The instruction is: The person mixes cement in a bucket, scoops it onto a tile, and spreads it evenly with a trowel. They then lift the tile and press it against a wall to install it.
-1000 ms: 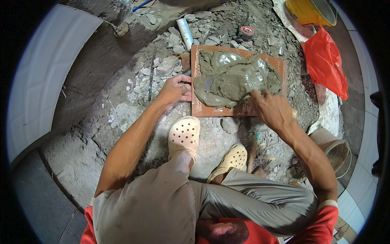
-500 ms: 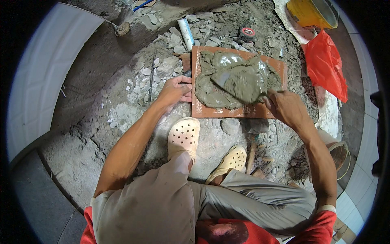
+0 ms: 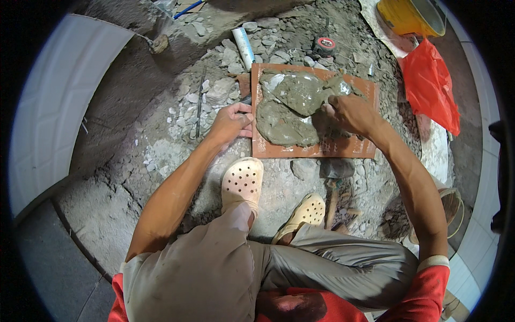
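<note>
A reddish-brown tile (image 3: pixel 346 150) lies over the rubble in front of my feet, its upper face spread with wet grey mortar (image 3: pixel 281 130). My left hand (image 3: pixel 232 123) grips the tile at its left edge, thumb and fingers bent against the rim. In my right hand (image 3: pixel 351 114), closed round the handle, is a trowel (image 3: pixel 300 95). Its blade points left over the mortar and is coated with it, so its outline only partly shows. The handle is mostly hidden by my fist.
Beyond the tile lie a white-and-blue tube (image 3: pixel 244 47) and a tape measure (image 3: pixel 324 46) on broken stones. A yellow bucket (image 3: pixel 410 16) and a red plastic bag (image 3: pixel 431 86) are at the far right. Another bucket (image 3: pixel 451 206) stands beside my right forearm. A white panel (image 3: pixel 70 102) curves along the left.
My right hand and the trowel have moved up and to the left across the mortar, reshaping its surface. My left hand stays on the tile's edge.
</note>
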